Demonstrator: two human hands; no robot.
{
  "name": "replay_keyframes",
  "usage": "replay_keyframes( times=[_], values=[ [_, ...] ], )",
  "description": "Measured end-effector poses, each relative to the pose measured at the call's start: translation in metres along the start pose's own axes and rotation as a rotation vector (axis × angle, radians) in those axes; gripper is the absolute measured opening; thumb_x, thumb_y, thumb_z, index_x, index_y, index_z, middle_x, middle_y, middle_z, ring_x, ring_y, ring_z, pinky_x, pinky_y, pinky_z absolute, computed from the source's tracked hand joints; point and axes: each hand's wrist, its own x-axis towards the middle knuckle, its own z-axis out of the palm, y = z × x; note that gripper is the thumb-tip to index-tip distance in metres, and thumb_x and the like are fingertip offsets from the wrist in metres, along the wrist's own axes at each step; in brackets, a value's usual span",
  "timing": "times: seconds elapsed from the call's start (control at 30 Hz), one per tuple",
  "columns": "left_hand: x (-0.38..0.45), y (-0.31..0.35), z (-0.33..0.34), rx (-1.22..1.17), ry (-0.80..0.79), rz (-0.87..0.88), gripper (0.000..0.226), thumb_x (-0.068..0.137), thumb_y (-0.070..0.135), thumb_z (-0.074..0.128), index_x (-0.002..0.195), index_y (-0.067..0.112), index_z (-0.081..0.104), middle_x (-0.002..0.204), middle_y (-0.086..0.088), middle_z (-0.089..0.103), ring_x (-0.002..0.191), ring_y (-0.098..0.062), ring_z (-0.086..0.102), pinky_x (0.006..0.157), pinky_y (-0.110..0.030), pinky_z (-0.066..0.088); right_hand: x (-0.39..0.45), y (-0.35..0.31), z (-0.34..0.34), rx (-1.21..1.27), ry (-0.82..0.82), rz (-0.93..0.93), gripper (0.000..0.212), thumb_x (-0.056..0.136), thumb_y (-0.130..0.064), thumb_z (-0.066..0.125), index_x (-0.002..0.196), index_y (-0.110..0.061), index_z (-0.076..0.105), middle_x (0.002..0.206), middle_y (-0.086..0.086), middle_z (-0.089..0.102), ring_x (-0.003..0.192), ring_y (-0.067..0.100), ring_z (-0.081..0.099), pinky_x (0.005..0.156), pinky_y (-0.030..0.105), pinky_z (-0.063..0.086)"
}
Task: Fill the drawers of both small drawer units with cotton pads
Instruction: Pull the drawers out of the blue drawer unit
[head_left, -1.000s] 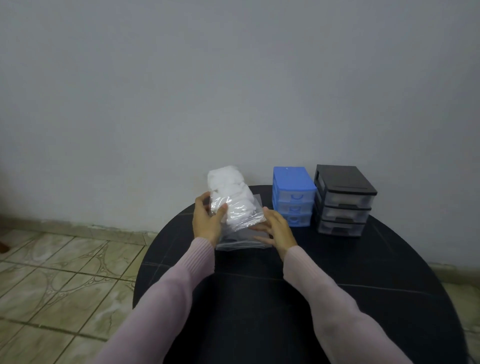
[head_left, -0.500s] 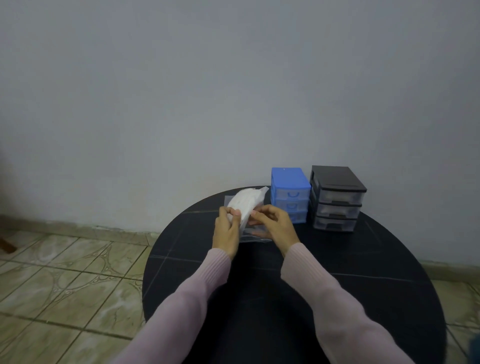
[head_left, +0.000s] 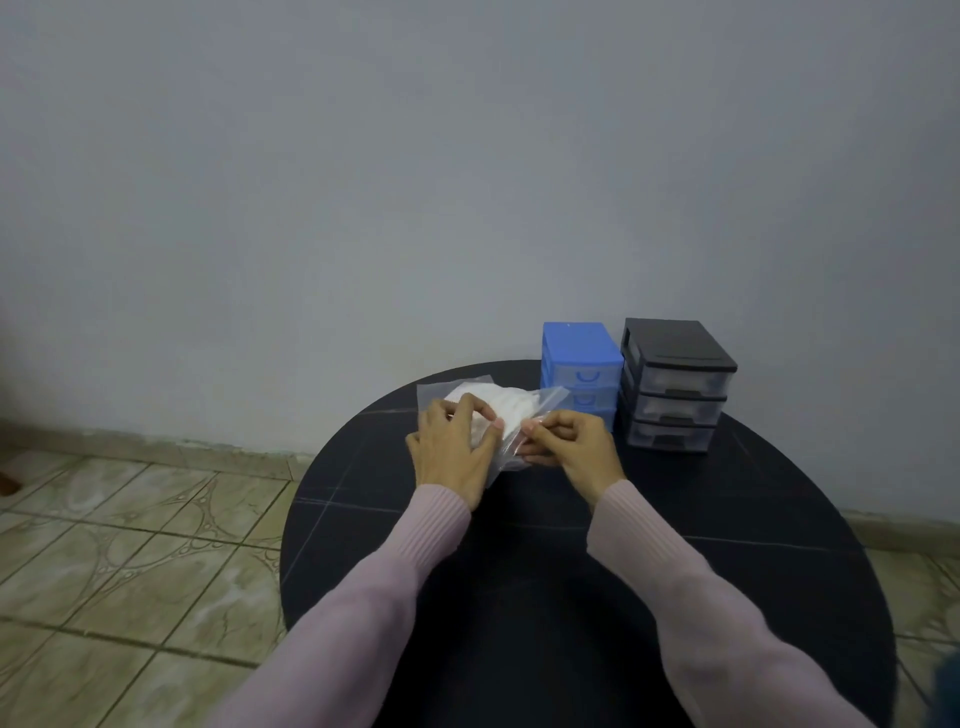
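My left hand (head_left: 451, 453) gripped the bag of cotton pads (head_left: 498, 410) on the table (head_left: 675, 519), fingers curled over it; my right hand (head_left: 569, 446) pinched its open edge — best peeled apart gently. Both drawer units — blue (head_left: 581, 358), black (head_left: 675, 384) — sat just beyond my right fingertips, drawers closed.

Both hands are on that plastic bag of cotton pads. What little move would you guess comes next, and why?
Probably pulling the bag's edge open. The right hand pinches the edge of the clear bag while the left hand holds it on the table. The white cotton pads are inside, and all visible drawers of the blue unit and black unit look shut.
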Motion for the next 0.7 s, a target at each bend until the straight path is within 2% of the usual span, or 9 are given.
replay_keyframes(
  times=[0.1,0.27,0.37,0.47,0.57,0.7],
  values=[
    [-0.004,0.006,-0.001,-0.306,-0.018,0.167,0.014,0.09,0.036,0.057,0.084,0.023,0.054,0.086,0.001,0.057,0.081,-0.014,0.053,0.075,-0.027,0.044,0.002,-0.004,-0.001,-0.036,-0.06,-0.014,0.007,0.086,-0.007,0.061,0.08,-0.004,0.062,0.073,0.007,0.069,0.064,0.013,0.069,0.06,0.02,0.055],
    [-0.003,0.004,-0.003,-0.441,-0.15,0.247,0.015,0.085,0.022,0.067,0.084,0.018,0.053,0.078,0.0,0.052,0.066,-0.006,0.044,0.061,-0.013,0.04,0.008,-0.012,-0.006,-0.061,-0.179,-0.053,0.014,0.089,-0.013,0.057,0.077,-0.006,0.059,0.066,0.002,0.068,0.059,0.011,0.066,0.06,0.021,0.054],
    [-0.002,0.004,-0.002,-0.508,-0.188,0.208,0.016,0.085,0.019,0.067,0.081,0.016,0.052,0.07,0.007,0.052,0.062,-0.001,0.045,0.059,-0.011,0.04,0.01,-0.012,-0.006,-0.123,-0.229,-0.097,0.017,0.093,-0.015,0.052,0.078,-0.008,0.056,0.061,-0.003,0.066,0.056,0.01,0.062,0.058,0.02,0.052],
    [-0.001,0.004,-0.001,-0.555,-0.234,0.182,0.016,0.087,0.02,0.064,0.077,0.015,0.052,0.069,0.008,0.053,0.06,0.004,0.047,0.062,-0.011,0.041,0.012,-0.011,-0.008,-0.151,-0.241,-0.137,0.017,0.093,-0.017,0.051,0.079,-0.008,0.056,0.064,0.001,0.063,0.056,0.011,0.06,0.059,0.021,0.052],
    [0.0,0.006,-0.003,-0.622,-0.274,0.135,0.023,0.092,0.02,0.057,0.071,0.015,0.049,0.07,0.003,0.054,0.066,-0.004,0.049,0.064,-0.014,0.043,0.013,-0.01,-0.015,-0.147,-0.237,-0.148,0.016,0.092,-0.016,0.051,0.082,-0.006,0.057,0.065,0.004,0.061,0.057,0.009,0.059,0.06,0.02,0.052],
    [-0.002,0.009,0.0,-0.461,-0.228,0.189,0.026,0.097,0.022,0.048,0.072,0.016,0.046,0.069,0.004,0.052,0.062,-0.004,0.045,0.057,-0.01,0.039,0.011,-0.003,-0.013,-0.219,-0.24,-0.139,0.014,0.094,-0.017,0.049,0.09,-0.006,0.057,0.073,0.002,0.064,0.065,0.006,0.062,0.064,0.018,0.052]
  ],
)
